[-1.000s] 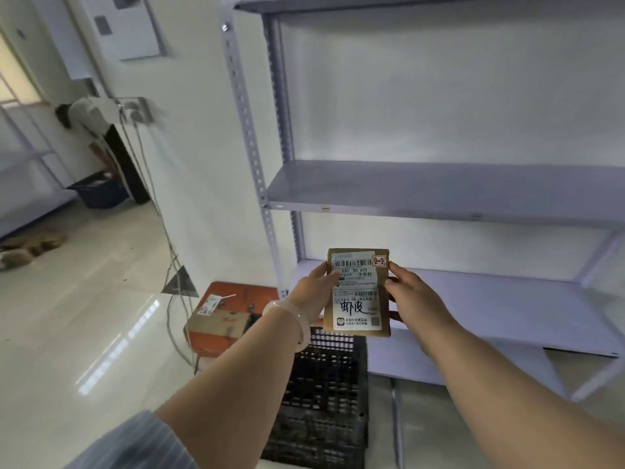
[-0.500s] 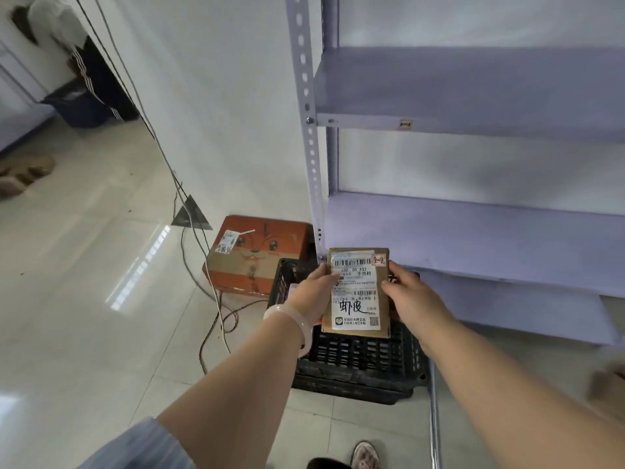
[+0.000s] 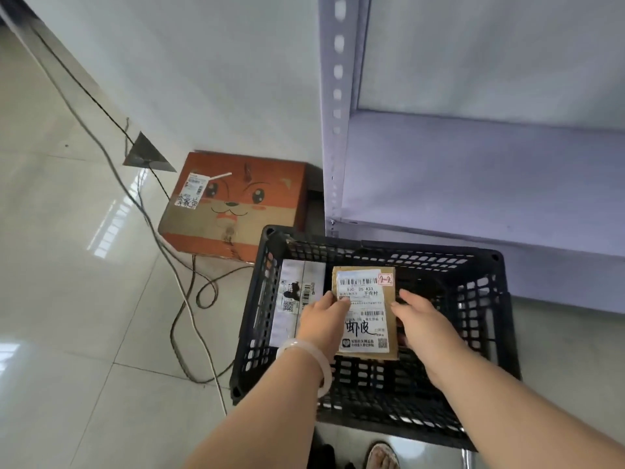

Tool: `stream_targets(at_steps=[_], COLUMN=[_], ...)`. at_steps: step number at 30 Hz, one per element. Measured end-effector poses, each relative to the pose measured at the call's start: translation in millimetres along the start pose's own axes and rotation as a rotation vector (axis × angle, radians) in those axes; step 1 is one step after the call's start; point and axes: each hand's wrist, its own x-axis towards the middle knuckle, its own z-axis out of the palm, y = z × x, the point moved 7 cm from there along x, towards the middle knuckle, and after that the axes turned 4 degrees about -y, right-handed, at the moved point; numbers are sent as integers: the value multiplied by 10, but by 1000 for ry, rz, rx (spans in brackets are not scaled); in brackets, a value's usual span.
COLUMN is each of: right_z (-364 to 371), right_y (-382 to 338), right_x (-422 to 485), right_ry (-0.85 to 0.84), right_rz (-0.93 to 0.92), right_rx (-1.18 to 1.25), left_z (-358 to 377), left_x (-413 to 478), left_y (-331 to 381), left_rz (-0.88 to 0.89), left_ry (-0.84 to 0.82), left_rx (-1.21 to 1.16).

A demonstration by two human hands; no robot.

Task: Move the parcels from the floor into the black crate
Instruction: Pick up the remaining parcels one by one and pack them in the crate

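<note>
A small brown cardboard parcel (image 3: 365, 313) with a white shipping label and a "2-2" sticker is held over the inside of the black crate (image 3: 480, 299). My left hand (image 3: 323, 321) grips its left edge and my right hand (image 3: 422, 319) grips its right edge. Whether the parcel touches the crate floor I cannot tell. A white-wrapped parcel (image 3: 294, 296) with a printed label lies flat in the crate's left part. The crate stands on the tiled floor in front of the shelf.
An orange cardboard box (image 3: 233, 204) with a cartoon fox face sits against the wall, left of the crate. Loose cables (image 3: 182, 299) trail over the floor beside it. A grey metal shelf unit (image 3: 473, 184) rises right behind the crate. A foot (image 3: 382, 456) shows below.
Both hands have brought the brown parcel down from chest height into the crate opening. The view has tilted downward, and the white parcel inside the crate has come into sight.
</note>
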Motion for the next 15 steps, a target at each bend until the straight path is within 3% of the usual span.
stream_targets(at_steps=[6, 15], right_z=[338, 576], right_y=[450, 477], right_x=[723, 1222], right_ry=[5, -23], right_rz=[59, 96], right_rx=[81, 153], left_z=[-43, -56], left_x=[777, 1179], left_y=[-314, -391], left_rz=[-32, 109], left_ry=[46, 90], left_rx=[44, 174])
